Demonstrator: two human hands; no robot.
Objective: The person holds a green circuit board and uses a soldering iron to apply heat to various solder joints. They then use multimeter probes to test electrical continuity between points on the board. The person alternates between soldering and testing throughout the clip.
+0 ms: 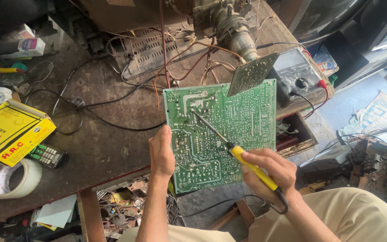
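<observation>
**Soldering on the big green board**

Off the front edge of the bench [113, 152], the board [222, 134] is propped up with its solder side facing the camera, its top end over the benchtop and its lower end hanging out past the edge. The left hand [161, 152] is wrapped around the board's left edge, thumb on the face and fingers behind, so it's pinching the board. The right hand [269, 172] is closed around the yellow handle of the iron [229, 145] in a pen sort of grip, and the tip sits on a joint in the upper left area of the board.

To do this bit well, I'd say: keep the board braced so it can't wobble, lay the tip flat against both pad and lead, and don't linger or the trace might lift. The iron's cord loops under the wrist, so it could tug. Can't tell if any solder wire is in play, none is visible.

Count of stuff:
- 1 big board, plus 1 smaller board [252, 74] standing off its top right corner
- 1 iron
- 1 multimeter [294, 76] at the bench's right end, red and black leads plugged in
- 1 yellow box [10, 132] at the left edge
- 1 tape roll [14, 179] by the front left corner
- 1 remote [48, 154] just beside the box

Loose wires all over the back of the bench, too tangled to count.
</observation>
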